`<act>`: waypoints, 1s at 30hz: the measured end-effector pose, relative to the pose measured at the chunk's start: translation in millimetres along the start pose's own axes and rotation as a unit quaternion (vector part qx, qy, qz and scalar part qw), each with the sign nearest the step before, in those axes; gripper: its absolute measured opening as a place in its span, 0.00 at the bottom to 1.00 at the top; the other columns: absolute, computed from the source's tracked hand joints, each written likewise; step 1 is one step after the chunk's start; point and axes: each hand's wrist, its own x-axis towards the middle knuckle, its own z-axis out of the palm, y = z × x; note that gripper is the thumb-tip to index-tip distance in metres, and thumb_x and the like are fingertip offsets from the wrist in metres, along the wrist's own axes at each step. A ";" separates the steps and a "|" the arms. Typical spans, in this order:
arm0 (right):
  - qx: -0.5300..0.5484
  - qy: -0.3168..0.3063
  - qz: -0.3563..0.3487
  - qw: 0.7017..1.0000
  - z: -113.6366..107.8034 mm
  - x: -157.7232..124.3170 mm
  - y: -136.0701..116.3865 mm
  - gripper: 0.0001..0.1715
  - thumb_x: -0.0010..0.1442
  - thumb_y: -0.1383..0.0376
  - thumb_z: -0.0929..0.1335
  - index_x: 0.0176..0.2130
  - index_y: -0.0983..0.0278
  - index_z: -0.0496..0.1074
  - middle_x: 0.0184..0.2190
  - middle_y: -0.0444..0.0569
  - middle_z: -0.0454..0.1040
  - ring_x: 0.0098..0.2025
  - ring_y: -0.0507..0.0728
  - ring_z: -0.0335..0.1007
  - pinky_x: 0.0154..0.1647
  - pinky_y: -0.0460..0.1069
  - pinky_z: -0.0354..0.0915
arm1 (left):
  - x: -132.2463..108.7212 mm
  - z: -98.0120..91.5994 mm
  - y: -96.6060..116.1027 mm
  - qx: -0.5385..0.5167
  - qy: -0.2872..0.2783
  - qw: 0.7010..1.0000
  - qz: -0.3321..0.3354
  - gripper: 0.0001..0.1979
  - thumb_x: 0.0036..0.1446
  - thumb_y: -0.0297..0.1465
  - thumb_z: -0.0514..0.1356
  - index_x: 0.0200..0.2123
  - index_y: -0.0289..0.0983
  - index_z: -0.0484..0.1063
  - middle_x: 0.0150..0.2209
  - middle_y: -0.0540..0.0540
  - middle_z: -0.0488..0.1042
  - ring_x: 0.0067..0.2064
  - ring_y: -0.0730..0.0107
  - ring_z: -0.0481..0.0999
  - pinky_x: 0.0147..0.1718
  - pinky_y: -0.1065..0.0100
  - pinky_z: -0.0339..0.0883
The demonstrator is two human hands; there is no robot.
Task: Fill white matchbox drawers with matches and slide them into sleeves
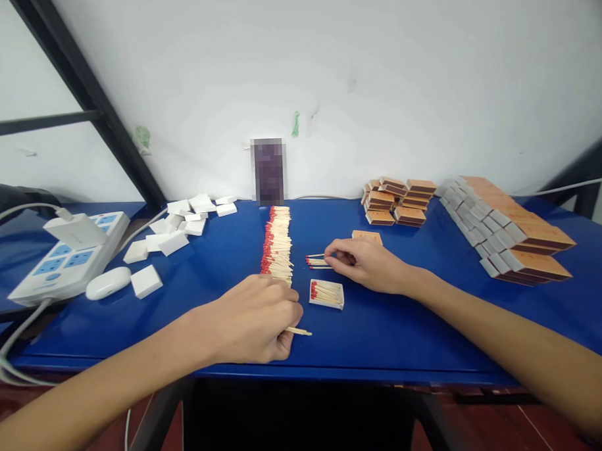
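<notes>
My left hand is closed at the near end of a long row of red-headed matches. A few pale matchsticks poke out from its fingers; their heads are hidden. My right hand has thumb and fingertips curled together on the tail ends of several loose matches lying on the blue table, heads to the left. Between the hands sits a white matchbox tray partly filled with matches, touched by neither hand. Just behind my right hand lies an orange matchbox sleeve.
Several white matchbox trays are scattered at the left. A power strip with a charger and a white earbud case stand beyond them. Orange sleeves are piled at the back right, and stacked filled-looking matchboxes stand far right.
</notes>
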 end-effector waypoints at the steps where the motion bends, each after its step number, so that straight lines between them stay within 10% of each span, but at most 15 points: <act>1: -0.001 0.000 -0.001 1.000 0.1 0.2 0.2 0.10 0.65 0.61 0.62 0.38 0.62 0.70 0.21 0.40 0.65 0.23 0.50 0.58 0.28 0.47 0.53 | -0.2 -0.1 -0.4 -0.003 -0.001 1.000 0.000 0.04 0.46 0.25 0.54 0.22 0.37 0.64 0.25 0.49 0.69 0.30 0.66 0.71 0.34 0.65 0.63; 21: -0.056 0.056 0.034 0.996 -4.3 3.8 4.0 0.09 0.64 0.60 0.63 0.39 0.62 0.70 0.20 0.39 0.65 0.23 0.51 0.60 0.28 0.46 0.51 | 42.1 -41.1 -23.8 0.044 0.020 0.996 -0.075 0.06 0.49 0.28 0.57 0.23 0.38 0.72 0.20 0.49 0.70 0.22 0.70 0.64 0.23 0.68 0.47; 30: -0.058 0.042 0.046 0.996 -6.3 5.2 2.0 0.11 0.62 0.65 0.62 0.42 0.63 0.71 0.20 0.40 0.66 0.24 0.51 0.60 0.29 0.47 0.51 | 93.1 -14.0 -44.0 0.035 0.024 0.997 -0.058 0.06 0.46 0.28 0.58 0.24 0.34 0.74 0.23 0.46 0.72 0.23 0.70 0.66 0.24 0.68 0.51</act>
